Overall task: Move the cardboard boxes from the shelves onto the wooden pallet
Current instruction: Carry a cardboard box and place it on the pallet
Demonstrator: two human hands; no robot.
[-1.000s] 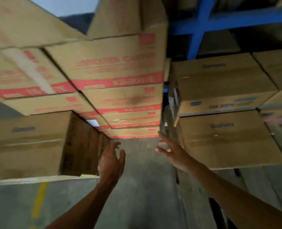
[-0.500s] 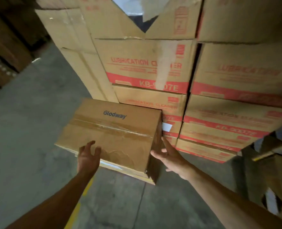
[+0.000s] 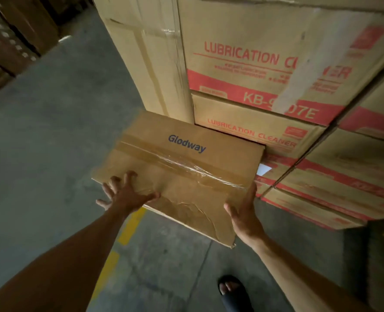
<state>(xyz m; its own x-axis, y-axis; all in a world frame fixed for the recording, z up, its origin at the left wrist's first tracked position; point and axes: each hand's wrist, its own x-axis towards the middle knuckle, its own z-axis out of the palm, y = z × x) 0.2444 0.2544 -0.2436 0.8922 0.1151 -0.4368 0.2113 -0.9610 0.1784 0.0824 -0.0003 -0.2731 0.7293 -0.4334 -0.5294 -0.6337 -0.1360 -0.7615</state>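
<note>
left hand (image 3: 125,194) splayed on the glodway box (image 3: 182,174) top, right hand (image 3: 242,212) flat against its side

The Glodway box (image 3: 186,167) stood before the stack of boxes (image 3: 265,91), its far edge close against the stack. The left hand (image 3: 125,194) lay on the near left corner of the box, the right hand (image 3: 245,212) against its right side. Below was the floor (image 3: 40,154), with a foot (image 3: 230,289) near the right arm.

Head view (only one): looks forward-down, close over floor (image 3: 40,154).
</note>
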